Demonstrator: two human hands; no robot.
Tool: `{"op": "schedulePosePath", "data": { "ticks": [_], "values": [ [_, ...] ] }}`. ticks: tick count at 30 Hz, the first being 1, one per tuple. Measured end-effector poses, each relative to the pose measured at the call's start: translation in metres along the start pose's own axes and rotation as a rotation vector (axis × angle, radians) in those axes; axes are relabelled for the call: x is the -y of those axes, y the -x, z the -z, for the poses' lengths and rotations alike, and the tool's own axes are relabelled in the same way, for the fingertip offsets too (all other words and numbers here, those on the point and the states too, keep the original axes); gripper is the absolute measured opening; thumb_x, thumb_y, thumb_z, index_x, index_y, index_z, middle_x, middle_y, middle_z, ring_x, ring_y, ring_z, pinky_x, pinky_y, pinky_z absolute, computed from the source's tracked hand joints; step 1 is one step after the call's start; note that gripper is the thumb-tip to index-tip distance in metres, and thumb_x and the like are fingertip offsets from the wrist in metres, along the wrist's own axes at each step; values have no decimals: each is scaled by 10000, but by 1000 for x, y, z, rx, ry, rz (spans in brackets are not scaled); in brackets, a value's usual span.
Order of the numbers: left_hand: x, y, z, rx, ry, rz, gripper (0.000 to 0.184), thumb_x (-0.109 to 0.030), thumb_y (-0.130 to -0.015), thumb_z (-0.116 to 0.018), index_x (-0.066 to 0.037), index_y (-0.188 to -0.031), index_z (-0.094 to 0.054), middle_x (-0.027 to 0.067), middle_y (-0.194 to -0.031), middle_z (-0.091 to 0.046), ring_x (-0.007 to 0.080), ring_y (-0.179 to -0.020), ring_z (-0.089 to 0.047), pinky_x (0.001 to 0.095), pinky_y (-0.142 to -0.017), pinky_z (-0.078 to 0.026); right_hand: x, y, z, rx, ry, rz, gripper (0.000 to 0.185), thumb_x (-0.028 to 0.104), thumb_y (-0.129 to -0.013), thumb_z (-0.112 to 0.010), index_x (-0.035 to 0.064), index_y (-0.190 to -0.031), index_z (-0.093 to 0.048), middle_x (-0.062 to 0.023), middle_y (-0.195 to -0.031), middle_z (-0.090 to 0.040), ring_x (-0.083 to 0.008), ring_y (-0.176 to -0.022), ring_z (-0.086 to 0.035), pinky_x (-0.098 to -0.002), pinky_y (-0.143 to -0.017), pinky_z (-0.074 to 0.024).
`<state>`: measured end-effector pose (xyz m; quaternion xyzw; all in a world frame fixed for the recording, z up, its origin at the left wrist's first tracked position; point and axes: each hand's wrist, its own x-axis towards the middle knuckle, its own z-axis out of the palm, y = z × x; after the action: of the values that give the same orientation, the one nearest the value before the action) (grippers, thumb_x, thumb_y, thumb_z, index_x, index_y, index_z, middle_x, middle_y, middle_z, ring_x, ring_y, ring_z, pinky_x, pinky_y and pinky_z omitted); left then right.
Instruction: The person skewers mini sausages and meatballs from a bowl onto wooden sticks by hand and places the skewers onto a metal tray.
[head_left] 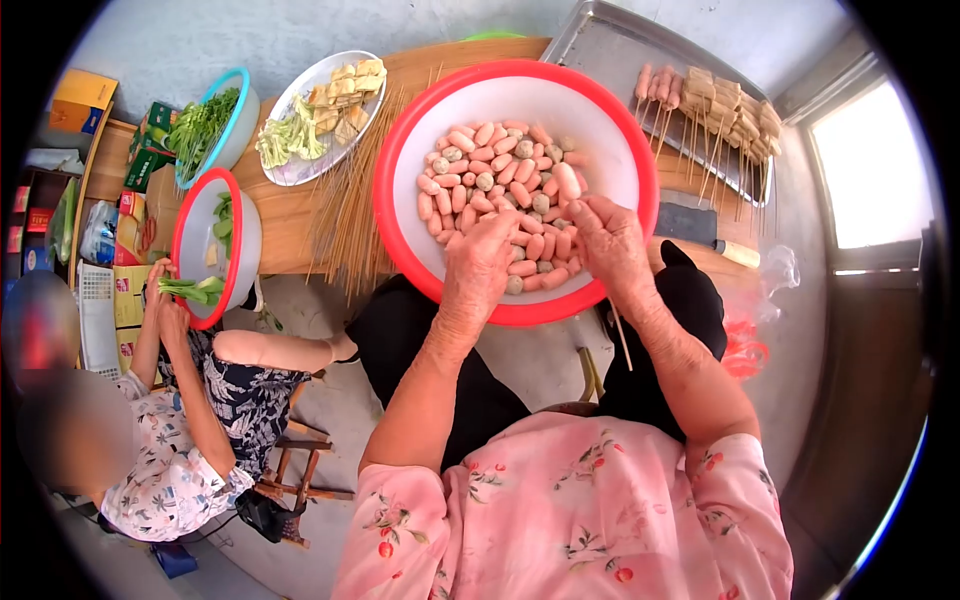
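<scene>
The right hand grips a stick, a sausage just beyond its fingers; the left hand, grip unclear, is over the basin.

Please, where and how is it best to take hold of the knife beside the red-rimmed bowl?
Grip the knife by its wooden handle, probably coming from the right. The handle points right, away from the bowl, while the wide, dark blade lies toward it. The right hand is nearer, but it holds a stick, so better free it first.
</scene>
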<state>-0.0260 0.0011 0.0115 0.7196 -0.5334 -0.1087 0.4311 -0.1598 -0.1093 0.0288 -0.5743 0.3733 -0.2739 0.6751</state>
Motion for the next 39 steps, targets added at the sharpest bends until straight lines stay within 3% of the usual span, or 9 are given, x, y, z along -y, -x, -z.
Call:
{"op": "schedulePosePath", "data": {
  "ticks": [4, 6, 7, 15, 26, 28, 34, 37, 39],
  "values": [
    [-17, 15, -2, -44, 347, 134, 214, 47, -893, -495, -15, -1080, -577, 47, -1016, -602, 117, -878, -610, 255, -741, -546, 7, 19, -25, 36, 219, 111, 180, 120, -910, -529, -34, -851, -601, -64, -627, -558, -151, -529, -533, -295, -556, -484],
    [-23, 23, 1, -70, 698, 158, 207, -14, -921, -498, -17, -1123, -547, 51, -1002, -599, 131, -866, -617, 260, -713, -550, -7, 24, -34, -46, 339, 436, 171, 119, -892, -553, -28, -818, -600, -105, -622, -571, -188, -504, -524, -316, -529, -454],
    [-22, 28, 3, -81, 697, 154, 207, -14, -921, -498, -17, -1123, -547, 51, -1002, -599, 131, -866, -617, 260, -713, -550, -8, 30, -39, -6, 196, 193, 160, 119, -877, -572, -22, -809, -605, -134, -669, -589, -225, -580, -542, -336, -554, -437],
    [-30, 43, 21, -174, 1044, 423, 267, -80, -911, -546, -30, -1172, -515, 52, -1000, -573, 108, -832, -600, 233, -707, -516, -6, 56, -51, 66, 470, 433, 114, 117, -877, -573, 17, -887, -627, -128, -746, -607, -260, -755, -507, -351, -721, -412],
    [-3, 47, 30, -333, 1130, 439, 391, 38, -834, -604, 7, -1214, -517, 58, -1014, -617, 120, -913, -586, 262, -819, -488, -5, 100, -19, 149, 515, 301, 136, 136, -885, -584, 2, -895, -608, -152, -655, -546, -246, -563, -514, -326, -569, -446],
    [-2, 47, 31, -368, 1105, 466, 388, 64, -819, -611, 11, -1195, -531, 59, -1021, -618, 116, -922, -583, 255, -834, -480, -14, 103, -15, 166, 524, 398, 195, 185, -941, -532, 7, -921, -610, 27, -556, -455, -44, -493, -410, -230, -447, -341],
    [3, 43, 28, -422, 1042, 369, 368, 39, -841, -601, 14, -1200, -527, 45, -1023, -602, 110, -925, -568, 246, -843, -465, -23, 107, -9, 95, 506, 302, 190, 174, -932, -548, 0, -961, -619, 34, -575, -459, -35, -505, -407, -216, -451, -331],
    [10, 40, 29, -446, 1100, 447, 403, -83, -889, -589, 24, -1255, -457, 49, -1034, -560, 125, -875, -569, 266, -771, -477, -24, 101, 3, -48, 472, 206, 191, 169, -887, -593, -2, -971, -604, -132, -610, -538, -174, -547, -512, -305, -561, -444],
    [18, 38, 28, -482, 1103, 492, 426, -132, -898, -589, 35, -1261, -440, 80, -1040, -556, 146, -893, -573, 284, -816, -476, -29, 96, 10, -113, 463, 212, 196, 166, -887, -591, -9, -973, -606, -112, -602, -535, -136, -555, -489, -296, -562, -441]
  ]
}}
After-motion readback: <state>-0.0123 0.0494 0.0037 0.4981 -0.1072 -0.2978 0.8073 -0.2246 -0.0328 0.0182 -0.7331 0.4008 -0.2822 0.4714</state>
